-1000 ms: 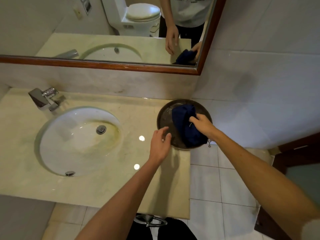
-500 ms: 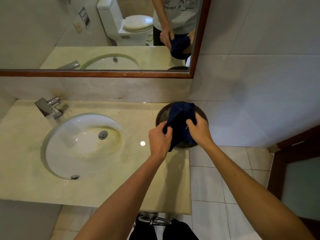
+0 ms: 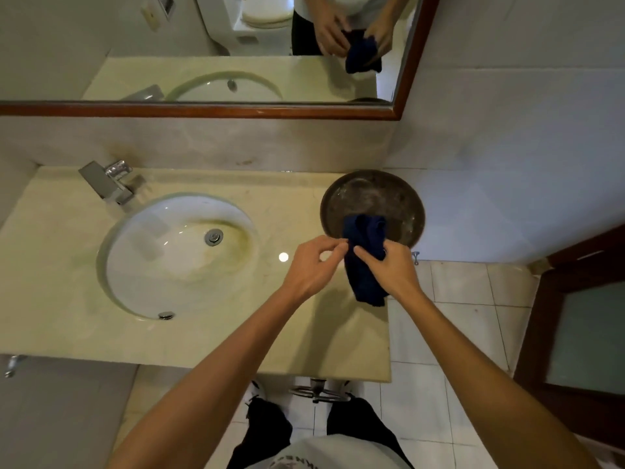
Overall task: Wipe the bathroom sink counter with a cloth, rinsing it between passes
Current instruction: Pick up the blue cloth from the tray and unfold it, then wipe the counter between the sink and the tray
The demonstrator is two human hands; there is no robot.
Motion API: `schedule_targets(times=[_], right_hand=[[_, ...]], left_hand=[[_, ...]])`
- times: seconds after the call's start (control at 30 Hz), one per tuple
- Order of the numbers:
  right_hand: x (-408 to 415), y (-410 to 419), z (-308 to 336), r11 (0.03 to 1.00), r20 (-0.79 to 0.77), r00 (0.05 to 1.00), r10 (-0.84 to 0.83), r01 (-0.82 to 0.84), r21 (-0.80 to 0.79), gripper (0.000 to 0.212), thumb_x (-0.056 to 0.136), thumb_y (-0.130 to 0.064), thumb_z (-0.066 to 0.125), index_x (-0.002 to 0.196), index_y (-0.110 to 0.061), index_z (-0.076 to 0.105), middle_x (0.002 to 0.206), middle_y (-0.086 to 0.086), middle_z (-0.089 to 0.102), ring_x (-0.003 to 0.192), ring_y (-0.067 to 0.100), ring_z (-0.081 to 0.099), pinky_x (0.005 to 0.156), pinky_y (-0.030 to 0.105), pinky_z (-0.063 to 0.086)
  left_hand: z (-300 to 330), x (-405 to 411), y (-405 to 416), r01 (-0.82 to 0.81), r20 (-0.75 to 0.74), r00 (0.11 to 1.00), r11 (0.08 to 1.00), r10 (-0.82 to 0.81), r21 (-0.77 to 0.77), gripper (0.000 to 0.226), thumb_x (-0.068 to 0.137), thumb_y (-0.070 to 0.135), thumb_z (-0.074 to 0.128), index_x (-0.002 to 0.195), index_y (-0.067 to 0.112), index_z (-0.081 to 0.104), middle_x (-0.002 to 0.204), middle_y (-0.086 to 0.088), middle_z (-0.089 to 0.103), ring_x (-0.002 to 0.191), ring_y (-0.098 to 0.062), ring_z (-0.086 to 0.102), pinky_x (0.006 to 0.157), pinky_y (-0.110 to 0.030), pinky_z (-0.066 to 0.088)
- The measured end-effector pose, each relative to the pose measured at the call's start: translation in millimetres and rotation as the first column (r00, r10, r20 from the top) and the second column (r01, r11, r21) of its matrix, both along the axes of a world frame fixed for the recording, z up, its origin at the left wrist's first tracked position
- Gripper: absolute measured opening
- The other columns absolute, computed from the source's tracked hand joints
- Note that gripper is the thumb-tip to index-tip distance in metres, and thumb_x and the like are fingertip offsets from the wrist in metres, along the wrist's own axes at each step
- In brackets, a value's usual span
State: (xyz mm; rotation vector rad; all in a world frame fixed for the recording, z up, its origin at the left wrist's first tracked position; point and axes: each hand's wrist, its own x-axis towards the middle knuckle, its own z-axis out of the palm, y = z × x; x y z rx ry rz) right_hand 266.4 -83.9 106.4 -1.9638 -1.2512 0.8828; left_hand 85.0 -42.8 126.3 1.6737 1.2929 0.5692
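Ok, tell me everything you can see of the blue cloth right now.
The cloth is dark navy, soft and terry-like, bunched into a crumpled hanging strip. The right hand pinches it near its top; the left hand has fingertips at its left edge. It hangs in the air over the counter's right end, in front of the round dark tray, not lying on either. Whether it is wet cannot be told. The mirror shows it too.

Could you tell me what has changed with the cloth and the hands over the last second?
The dark blue cloth was lifted out of the round dark basin and now hangs in the air over the counter edge. The left hand, earlier on the basin rim, came over to pinch the cloth; the right hand kept its hold. Basin, faucet and sink stayed put.
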Motion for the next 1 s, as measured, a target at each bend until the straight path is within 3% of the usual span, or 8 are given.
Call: schedule_targets(times=[0.13, 0.23, 0.33, 0.43, 0.53, 0.63, 0.77, 1.0], right_hand=[[-2.0, -27.3, -3.2, 0.993, 0.284, 0.952, -0.117, 0.118, 0.014, 0.032, 0.092, -0.036, 0.073, 0.085, -0.006, 0.064, 0.083, 0.003, 0.06, 0.071, 0.018, 0.057, 0.061, 0.033, 0.047], [-7.2, -42.3, -11.6, 0.961, 0.526, 0.818, -0.233, 0.277, -0.005, 0.031, 0.093, -0.035, 0.069, 0.082, -0.006, 0.062, 0.083, 0.008, 0.057, 0.067, 0.028, 0.056, 0.06, 0.038, 0.049], [-20.9, -48.6, -31.3, 0.909, 0.594, 0.747, -0.298, 0.412, -0.063, 0.027, 0.088, -0.034, 0.063, 0.076, -0.011, 0.056, 0.076, 0.01, 0.061, 0.06, 0.03, 0.058, 0.057, 0.041, 0.053], [-46.2, -41.1, -57.8, 0.902, 0.647, 0.729, -0.221, 0.405, -0.148, 0.036, 0.084, -0.047, 0.052, 0.082, -0.011, 0.055, 0.073, 0.013, 0.065, 0.059, 0.034, 0.06, 0.057, 0.044, 0.056], [-80.0, -27.4, -74.2, 0.914, 0.661, 0.742, -0.113, 0.339, -0.225, 0.035, 0.089, -0.039, 0.065, 0.104, -0.01, 0.053, 0.08, 0.018, 0.066, 0.067, 0.039, 0.062, 0.061, 0.039, 0.05], [-111.6, -18.6, -87.4, 0.921, 0.639, 0.755, -0.145, 0.339, -0.192, 0.041, 0.091, -0.044, 0.063, 0.116, -0.015, 0.048, 0.086, 0.017, 0.069, 0.074, 0.041, 0.065, 0.064, 0.041, 0.051], [-170.4, -2.9, -98.2, 0.913, 0.589, 0.768, -0.253, 0.391, -0.118, 0.034, 0.093, -0.05, 0.056, 0.109, -0.02, 0.051, 0.089, 0.012, 0.071, 0.077, 0.039, 0.066, 0.069, 0.04, 0.052], [-283.0, 45.0, -105.7, 0.914, 0.456, 0.824, -0.335, 0.402, -0.055, 0.025, 0.091, -0.041, 0.062, 0.104, -0.021, 0.055, 0.087, 0.003, 0.07, 0.075, 0.027, 0.065, 0.067, 0.033, 0.043]], left_hand=[[-50.6, -100.0, 12.3, -0.059, -0.194, 0.979, 0.998, 0.063, 0.029, 0.035, 0.1, 0.042, 0.059, 0.122, 0.019, 0.074, 0.12, 0.0, 0.072, 0.094, -0.01, 0.065, 0.09, -0.034, 0.054], [-90.1, -179.5, 19.9, -0.009, -0.415, 0.91, 0.999, 0.022, 0.033, 0.041, 0.098, 0.049, 0.052, 0.123, 0.022, 0.071, 0.12, 0.002, 0.069, 0.093, -0.013, 0.066, 0.085, -0.035, 0.054], [-118.7, -248.7, 25.5, 0.042, -0.559, 0.829, 0.997, 0.001, 0.064, 0.04, 0.102, 0.044, 0.049, 0.127, 0.021, 0.069, 0.125, 0.001, 0.065, 0.101, -0.02, 0.067, 0.084, -0.037, 0.054], [-138.2, -302.7, 30.8, 0.091, -0.609, 0.793, 0.993, -0.025, 0.077, 0.038, 0.104, 0.04, 0.046, 0.125, 0.018, 0.069, 0.124, -0.001, 0.065, 0.104, -0.024, 0.066, 0.081, -0.037, 0.052], [-153.7, -339.3, 31.4, 0.104, -0.578, 0.814, 0.993, -0.054, 0.053, 0.038, 0.107, 0.037, 0.039, 0.119, 0.019, 0.069, 0.118, 0.001, 0.063, 0.101, -0.024, 0.065, 0.079, -0.036, 0.05], [-163.3, -351.6, 26.6, 0.023, -0.495, 0.869, 1.0, -0.015, 0.01, 0.037, 0.109, 0.038, 0.032, 0.113, 0.023, 0.066, 0.117, 0.005, 0.057, 0.095, -0.02, 0.062, 0.08, -0.035, 0.048], [-162.5, -348.0, 24.1, 0.004, -0.471, 0.882, 0.999, 0.019, 0.049, 0.031, 0.108, 0.033, 0.033, 0.104, 0.023, 0.061, 0.108, 0.005, 0.057, 0.083, -0.02, 0.06, 0.077, -0.039, 0.05], [-165.1, -348.0, 23.8, -0.014, -0.466, 0.883, 0.994, 0.062, 0.105, 0.028, 0.107, 0.023, 0.037, 0.092, 0.015, 0.06, 0.09, -0.003, 0.06, 0.071, -0.027, 0.058, 0.066, -0.046, 0.05]])
